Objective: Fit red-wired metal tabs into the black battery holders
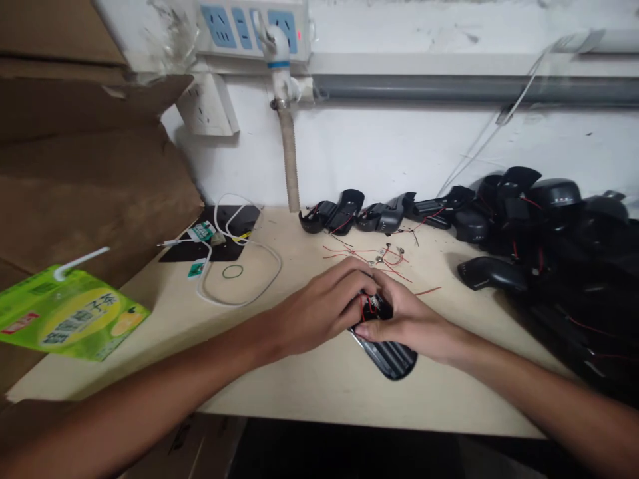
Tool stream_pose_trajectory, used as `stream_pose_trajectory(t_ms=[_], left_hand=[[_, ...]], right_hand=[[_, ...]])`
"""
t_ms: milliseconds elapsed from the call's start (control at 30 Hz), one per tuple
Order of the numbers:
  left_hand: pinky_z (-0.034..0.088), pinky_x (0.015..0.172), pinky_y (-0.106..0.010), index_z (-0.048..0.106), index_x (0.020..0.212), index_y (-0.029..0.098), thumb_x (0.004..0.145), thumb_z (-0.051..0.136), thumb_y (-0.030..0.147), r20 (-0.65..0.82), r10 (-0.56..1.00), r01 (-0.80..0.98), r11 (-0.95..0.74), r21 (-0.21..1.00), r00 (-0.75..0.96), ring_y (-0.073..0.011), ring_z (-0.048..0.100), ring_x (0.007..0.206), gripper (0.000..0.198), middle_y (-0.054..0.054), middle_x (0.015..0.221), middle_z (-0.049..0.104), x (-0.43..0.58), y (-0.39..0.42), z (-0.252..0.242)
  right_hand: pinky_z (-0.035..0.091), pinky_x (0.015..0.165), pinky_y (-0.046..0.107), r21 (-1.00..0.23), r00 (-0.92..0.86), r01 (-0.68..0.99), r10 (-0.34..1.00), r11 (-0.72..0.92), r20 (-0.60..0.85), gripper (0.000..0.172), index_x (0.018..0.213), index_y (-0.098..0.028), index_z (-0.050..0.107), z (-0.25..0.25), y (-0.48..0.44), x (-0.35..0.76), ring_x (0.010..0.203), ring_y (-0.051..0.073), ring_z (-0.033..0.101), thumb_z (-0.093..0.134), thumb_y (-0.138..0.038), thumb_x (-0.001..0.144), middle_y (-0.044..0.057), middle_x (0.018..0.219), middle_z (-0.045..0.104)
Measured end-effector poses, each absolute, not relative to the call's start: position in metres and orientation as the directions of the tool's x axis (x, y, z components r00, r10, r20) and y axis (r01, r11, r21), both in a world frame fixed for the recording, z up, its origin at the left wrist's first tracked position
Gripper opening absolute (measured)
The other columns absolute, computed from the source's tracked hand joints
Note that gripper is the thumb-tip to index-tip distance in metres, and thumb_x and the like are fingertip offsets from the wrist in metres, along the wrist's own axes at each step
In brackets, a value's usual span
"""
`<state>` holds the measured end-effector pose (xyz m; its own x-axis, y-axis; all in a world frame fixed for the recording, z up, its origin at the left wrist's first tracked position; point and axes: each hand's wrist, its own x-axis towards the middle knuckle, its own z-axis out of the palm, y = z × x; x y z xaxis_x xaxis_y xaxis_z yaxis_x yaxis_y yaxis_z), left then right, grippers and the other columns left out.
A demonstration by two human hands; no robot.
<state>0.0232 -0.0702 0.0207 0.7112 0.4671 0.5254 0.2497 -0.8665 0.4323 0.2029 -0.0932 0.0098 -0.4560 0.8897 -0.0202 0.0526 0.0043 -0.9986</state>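
Above the table's front part, a black plastic housing (392, 359) with a ribbed lower end is held tilted between both hands. My right hand (414, 319) is closed around its right side, the thumb lying across the front. My left hand (324, 303) has its fingers curled closed against the upper left part of the housing; the fingertips are partly hidden. Thin red wires (368, 307) show in the hollow between the hands. Just beyond the hands, loose red wires with small metal parts (382, 256) lie on the tabletop.
More black housings (344, 209) line the back, growing into a large pile (519, 213) at right. To the left are a white cable (277, 273), a green band (232, 271), a green drink carton (74, 316) with a straw, and cardboard (90, 179). A hose (289, 159) hangs at the wall.
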Motion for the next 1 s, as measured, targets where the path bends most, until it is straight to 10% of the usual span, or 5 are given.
stream_pose_trajectory(t_ms=[367, 600, 733, 867, 1000], left_hand=[[0.050, 0.086, -0.029, 0.052, 0.098, 0.017, 0.089, 0.041, 0.007, 0.559, 0.431, 0.212, -0.885, 0.415, 0.708, -0.0143, 0.056, 0.099, 0.017, -0.008, 0.107, 0.056, 0.022, -0.075, 0.015], [0.051, 0.089, -0.035, 0.056, 0.104, 0.020, 0.072, 0.058, 0.006, 0.545, 0.613, 0.139, -0.727, 0.673, 0.572, -0.0167, 0.059, 0.102, 0.036, -0.005, 0.106, 0.062, 0.017, -0.059, 0.010], [0.054, 0.074, -0.026, 0.062, 0.101, 0.018, 0.073, 0.061, 0.012, 0.407, 0.749, 0.201, -0.573, 0.794, 0.523, -0.0154, 0.062, 0.095, 0.029, -0.005, 0.103, 0.066, 0.015, -0.052, 0.011], [0.054, 0.069, -0.024, 0.066, 0.094, 0.017, 0.073, 0.062, 0.013, 0.376, 0.816, 0.307, -0.529, 0.791, 0.438, -0.0136, 0.064, 0.084, 0.022, -0.004, 0.096, 0.069, 0.013, -0.043, 0.007], [0.055, 0.068, -0.025, 0.067, 0.093, 0.017, 0.073, 0.062, 0.015, 0.359, 0.825, 0.336, -0.519, 0.786, 0.436, -0.0140, 0.065, 0.083, 0.021, -0.005, 0.098, 0.070, 0.013, -0.041, 0.006]], right_hand=[[0.043, 0.072, 0.030, -0.998, -0.418, 0.060, 0.907, -0.035, -0.057, 0.041, 0.086, -0.021, 0.045, 0.010, -0.096, 0.200, 0.087, 0.018, 0.052, 0.072, -0.010, 0.057, -0.002, 0.084, 0.053], [0.047, 0.073, 0.032, -0.988, -0.372, 0.034, 0.916, -0.148, -0.150, 0.053, 0.106, -0.022, 0.052, 0.004, -0.089, 0.206, 0.087, 0.019, 0.060, 0.081, -0.031, 0.063, 0.003, 0.095, 0.061], [0.048, 0.073, 0.037, -0.980, -0.310, 0.196, 0.950, 0.041, -0.022, 0.031, 0.093, -0.020, 0.059, 0.008, -0.078, 0.221, 0.081, 0.021, 0.062, 0.068, -0.046, 0.077, 0.006, 0.088, 0.064], [0.046, 0.073, 0.039, -0.637, -0.219, 0.668, 0.920, 0.385, 0.326, 0.014, 0.089, -0.020, 0.062, 0.014, -0.060, 0.241, 0.082, 0.023, 0.059, 0.056, -0.033, 0.086, 0.008, 0.090, 0.066], [0.044, 0.068, 0.036, -0.432, -0.238, 0.826, 0.919, 0.362, 0.316, 0.012, 0.090, -0.018, 0.061, 0.009, -0.041, 0.254, 0.076, 0.021, 0.058, 0.051, -0.024, 0.087, 0.009, 0.090, 0.064]])
